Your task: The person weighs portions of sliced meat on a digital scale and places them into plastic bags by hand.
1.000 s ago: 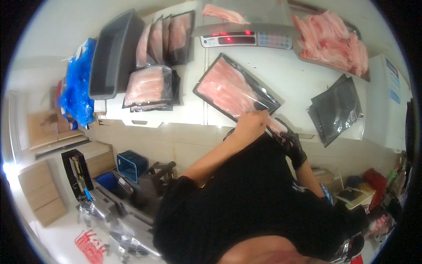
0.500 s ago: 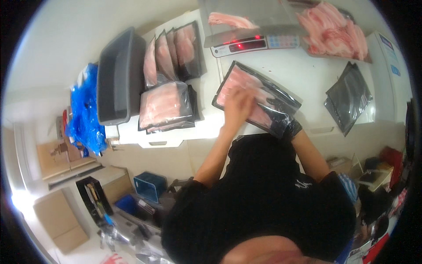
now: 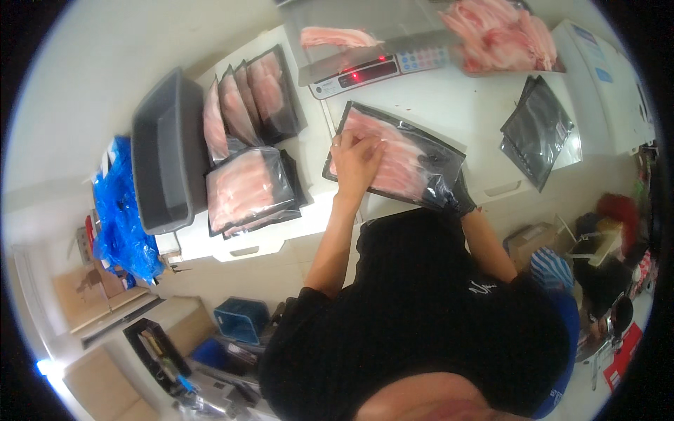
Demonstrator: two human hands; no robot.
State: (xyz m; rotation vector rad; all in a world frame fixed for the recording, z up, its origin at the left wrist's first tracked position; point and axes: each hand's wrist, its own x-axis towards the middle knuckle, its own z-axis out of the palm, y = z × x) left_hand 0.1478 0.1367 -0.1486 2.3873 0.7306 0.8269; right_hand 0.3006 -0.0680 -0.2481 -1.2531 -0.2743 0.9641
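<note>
On the white worktop in front of me lies a clear-fronted, black-backed vacuum bag (image 3: 406, 172) with pink sliced meat spread inside it. My left hand (image 3: 357, 160) rests on its left part, fingers bent and bunched against the film over the slices. At the lower right end of the bag is my right hand (image 3: 460, 199), in a black glove, closed around the bag's edge. Its fingers are partly hidden against the black plastic.
Filled meat bags (image 3: 242, 189) lie and stand at the left, beside a grey tub (image 3: 165, 151). A scale (image 3: 365, 76) with meat on its pan stands at the back, near a heap of sliced meat (image 3: 502, 38). Flat black bags (image 3: 540, 130) lie at the right.
My left hand has gone from a flatter, blurred sweep over the slices to bunched fingers nearer the bag's left end. The right hand stays at the bag's lower right. The whole view has shifted.
</note>
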